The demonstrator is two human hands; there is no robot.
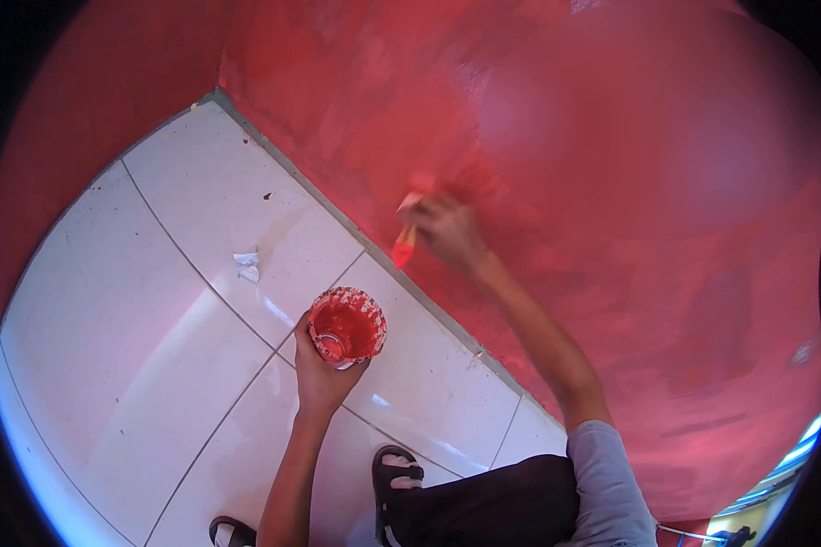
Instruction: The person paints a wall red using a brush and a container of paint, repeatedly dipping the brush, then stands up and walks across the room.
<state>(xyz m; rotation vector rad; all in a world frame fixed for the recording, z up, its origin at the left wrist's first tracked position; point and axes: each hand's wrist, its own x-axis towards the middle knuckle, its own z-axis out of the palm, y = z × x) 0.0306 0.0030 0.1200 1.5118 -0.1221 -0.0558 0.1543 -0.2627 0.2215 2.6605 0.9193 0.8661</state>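
My left hand (322, 378) is wrapped around a paint cup (367, 305), holding it above the tiled floor with its mouth facing up. Red paint coats the cup's inside, and whitish and red spatters cover its rim. My right hand (449, 232), slightly blurred, grips a paintbrush (405, 246) close against the red wall (556, 292). Bright red shows at the brush's lower end, and blurred red at the upper end near the wall. Paint on the wall looks streaky and uneven around my right hand.
White floor tiles (109, 301) meet the wall along a grey edge strip (292, 169). A crumpled white scrap (246, 264) and small dark flecks lie on the floor. My sandalled foot (398, 469) is close to the wall. A second red wall (109, 82) forms the corner.
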